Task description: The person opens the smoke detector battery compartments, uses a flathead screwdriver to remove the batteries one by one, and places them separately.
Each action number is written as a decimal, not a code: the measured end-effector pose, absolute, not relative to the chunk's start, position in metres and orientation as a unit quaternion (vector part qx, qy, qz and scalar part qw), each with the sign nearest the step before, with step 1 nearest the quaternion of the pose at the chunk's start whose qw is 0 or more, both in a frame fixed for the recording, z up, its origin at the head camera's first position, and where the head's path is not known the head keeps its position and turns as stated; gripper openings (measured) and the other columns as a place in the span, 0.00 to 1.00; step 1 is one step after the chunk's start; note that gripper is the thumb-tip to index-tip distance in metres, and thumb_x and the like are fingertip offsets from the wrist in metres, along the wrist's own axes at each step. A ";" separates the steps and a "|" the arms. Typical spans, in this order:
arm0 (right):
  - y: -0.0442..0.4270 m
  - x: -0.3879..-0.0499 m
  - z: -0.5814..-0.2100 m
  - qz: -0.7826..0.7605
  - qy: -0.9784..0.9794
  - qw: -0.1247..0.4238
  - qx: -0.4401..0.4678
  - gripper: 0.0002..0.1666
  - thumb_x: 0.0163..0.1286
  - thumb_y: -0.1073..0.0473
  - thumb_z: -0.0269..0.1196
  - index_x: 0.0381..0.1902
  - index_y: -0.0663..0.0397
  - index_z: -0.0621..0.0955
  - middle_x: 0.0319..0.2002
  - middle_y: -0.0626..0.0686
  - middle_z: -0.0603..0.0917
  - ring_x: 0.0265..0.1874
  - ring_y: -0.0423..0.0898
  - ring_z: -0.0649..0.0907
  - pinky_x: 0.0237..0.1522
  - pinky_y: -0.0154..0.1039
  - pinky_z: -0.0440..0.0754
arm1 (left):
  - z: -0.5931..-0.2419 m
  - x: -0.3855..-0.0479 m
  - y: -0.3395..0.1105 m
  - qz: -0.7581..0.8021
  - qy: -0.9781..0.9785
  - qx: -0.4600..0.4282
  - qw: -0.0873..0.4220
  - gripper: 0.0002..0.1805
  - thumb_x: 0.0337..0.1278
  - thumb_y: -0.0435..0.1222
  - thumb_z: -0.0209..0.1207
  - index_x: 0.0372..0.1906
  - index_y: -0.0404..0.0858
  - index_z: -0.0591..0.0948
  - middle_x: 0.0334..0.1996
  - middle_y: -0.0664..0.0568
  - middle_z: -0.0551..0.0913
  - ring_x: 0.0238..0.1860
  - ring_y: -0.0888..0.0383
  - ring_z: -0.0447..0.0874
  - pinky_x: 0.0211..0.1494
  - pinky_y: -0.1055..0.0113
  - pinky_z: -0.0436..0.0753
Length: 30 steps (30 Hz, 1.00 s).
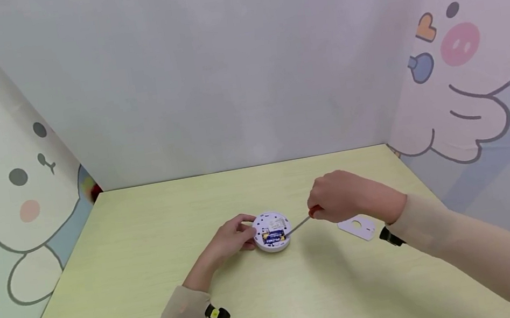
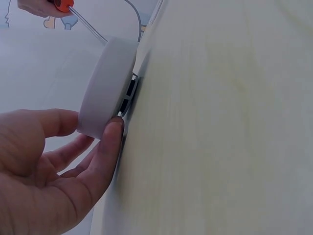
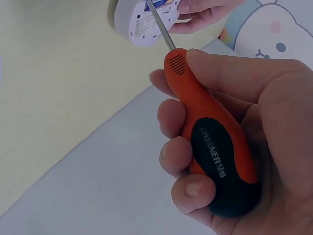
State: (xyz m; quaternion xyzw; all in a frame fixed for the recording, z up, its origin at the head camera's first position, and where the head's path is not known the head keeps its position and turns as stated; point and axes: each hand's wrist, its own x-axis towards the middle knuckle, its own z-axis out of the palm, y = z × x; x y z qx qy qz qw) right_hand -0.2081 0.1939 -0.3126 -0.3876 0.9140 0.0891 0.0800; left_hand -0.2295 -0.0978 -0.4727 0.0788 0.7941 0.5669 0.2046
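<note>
A round white battery-powered device (image 1: 261, 224) lies on the table with its battery side up. Blue and gold batteries (image 1: 274, 236) sit in its recess. My left hand (image 1: 231, 238) holds the rim from the left, thumb and fingers on the edge; the left wrist view shows the device's smooth side wall (image 2: 105, 88) in that grip. In my right hand (image 1: 340, 194) is a screwdriver (image 3: 215, 132) with an orange and black handle, the fingers wrapped round it. Its metal shaft (image 1: 299, 224) slants down left, and the tip is at the right end of the batteries.
A flat white plate (image 1: 363, 232) with a round hole lies on the table, right of the device and partly under my right forearm. The pale wooden table (image 1: 156, 222) ends at a light curtain (image 1: 224, 76) behind, with cartoon-printed cloth at both sides.
</note>
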 end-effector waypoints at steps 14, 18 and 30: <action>0.178 -0.206 -0.305 0.126 0.916 0.077 -0.373 0.12 0.72 0.54 0.68 0.26 0.43 0.84 0.19 0.40 0.74 0.20 0.39 0.67 0.24 0.33 0.65 | -0.474 -0.229 -0.098 0.570 0.790 0.080 0.210 0.21 0.77 0.36 0.60 0.68 0.37 0.77 0.48 0.43 0.84 0.41 0.54 0.88 0.46 0.63 0.92; 0.181 -0.208 -0.308 0.113 0.918 0.091 -0.369 0.10 0.73 0.54 0.68 0.29 0.43 0.87 0.21 0.40 0.76 0.20 0.39 0.69 0.24 0.33 0.66 | -0.476 -0.230 -0.097 0.570 0.792 0.078 0.206 0.20 0.77 0.35 0.60 0.68 0.37 0.77 0.47 0.43 0.84 0.40 0.54 0.88 0.45 0.63 0.91; 0.196 -0.213 -0.318 0.066 0.919 0.121 -0.370 0.06 0.76 0.54 0.67 0.38 0.44 0.90 0.29 0.40 0.84 0.24 0.38 0.75 0.28 0.35 0.76 | -0.476 -0.227 -0.097 0.575 0.789 0.080 0.202 0.18 0.78 0.34 0.59 0.66 0.35 0.78 0.45 0.43 0.84 0.40 0.54 0.87 0.46 0.60 0.92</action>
